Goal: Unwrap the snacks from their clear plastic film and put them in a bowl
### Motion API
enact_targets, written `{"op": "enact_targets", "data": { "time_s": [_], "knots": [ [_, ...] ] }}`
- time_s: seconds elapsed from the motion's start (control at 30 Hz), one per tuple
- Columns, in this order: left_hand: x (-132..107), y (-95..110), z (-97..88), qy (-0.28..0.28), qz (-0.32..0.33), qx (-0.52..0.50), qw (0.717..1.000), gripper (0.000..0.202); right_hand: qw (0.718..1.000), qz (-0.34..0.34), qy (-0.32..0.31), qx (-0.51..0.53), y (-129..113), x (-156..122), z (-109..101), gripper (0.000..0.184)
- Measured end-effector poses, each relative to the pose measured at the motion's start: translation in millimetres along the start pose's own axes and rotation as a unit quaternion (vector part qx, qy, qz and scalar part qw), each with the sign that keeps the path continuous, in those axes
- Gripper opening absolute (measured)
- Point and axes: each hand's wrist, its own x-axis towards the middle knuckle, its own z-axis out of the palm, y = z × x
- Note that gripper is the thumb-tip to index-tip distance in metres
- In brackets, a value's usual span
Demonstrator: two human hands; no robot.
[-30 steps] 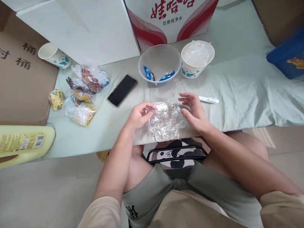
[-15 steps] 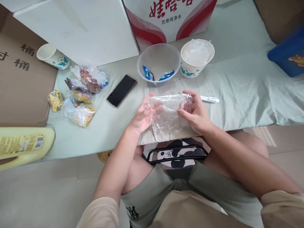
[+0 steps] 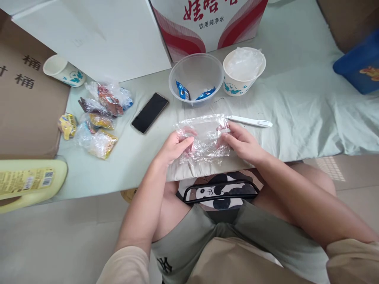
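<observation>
Crosswise, clear plastic film [image 3: 206,136] spans between left fingers [image 3: 186,143] and right fingers [image 3: 231,139].

Left hand [image 3: 171,149] and right hand [image 3: 244,145] hold crinkled clear film [image 3: 206,132], seemingly plastic

Clear film [image 3: 205,127] blocks middle; phone [image 3: 150,113] left, bowl [image 3: 195,72] and cup [image 3: 239,85] ahead; bare cloth [image 3: 302,114] right.

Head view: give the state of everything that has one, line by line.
Clear plastic: crinkled, held by left hand and right hand
Phone: flat, screen dark
Bowl: upright, two blue packets inside
Paper cup beside it: upright, translucent plastic inside
White tool: lying flat
Wrappers: crumpled
Far-left paper cup: upright or tipped, unclear
</observation>
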Motion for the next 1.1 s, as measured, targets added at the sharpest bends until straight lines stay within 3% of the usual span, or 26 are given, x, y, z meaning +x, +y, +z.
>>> {"op": "enact_targets", "data": {
  "time_s": [0.13,0.3,0.43,0.53,0.63,0.67,0.77,0.83,0.9,1.0,1.1],
  "knots": [
    [-5.0,4.3,-5.7,-0.041,0.029,-0.036,0.998,0.041,0.999,-0.011,0.043,0.011,2.4,0.3,0.3,0.025],
    [-3.1,7.3,-10.6,0.025,0.058,-0.07,0.996,0.023,0.995,-0.022,0.062,0.076,6.1,2.4,-2.6,0.016],
    [1.3,4.6,-12.1,0.015,0.078,-0.042,0.996,0.023,0.997,-0.04,0.06,-0.001,6.3,1.4,-6.4,0.032],
    [2.5,0.4,-8.8,0.031,0.101,0.027,0.994,0.017,0.995,-0.046,0.076,-0.05,7.8,1.0,-4.2,0.024],
    [4.2,-2.6,-4.6,0.051,0.121,0.032,0.991,0.032,0.997,-0.026,0.076,-0.012,9.5,2.4,-0.3,0.056],
    [5.2,-3.0,-3.7,0.06,0.132,0.023,0.989,0.036,0.997,-0.019,0.078,-0.001,9.6,3.0,0.4,0.058],
    [8.9,-3.1,-2.9,0.132,0.191,0.03,0.972,0.042,0.992,-0.02,0.123,-0.02,7.5,3.9,-0.4,0.033],
    [10.3,-3.2,-1.7,0.204,0.23,0.059,0.95,0.034,0.982,-0.044,0.17,-0.072,4.6,3.3,-1.8,0.02],
    [9.9,-4.1,2.5,0.235,0.242,0.093,0.937,0.021,0.965,-0.099,0.206,-0.128,1.6,1.2,-2.1,0.018],
    [7.3,-7.1,15.6,0.165,0.239,0.129,0.948,0.021,0.955,-0.181,0.166,-0.166,-1.8,-4.5,2.1,0.018],
    [5.9,-10.3,31.0,0.051,0.238,0.147,0.959,0.058,0.978,-0.172,0.03,-0.113,-3.7,-11.0,9.9,0.015]
  ]
}}
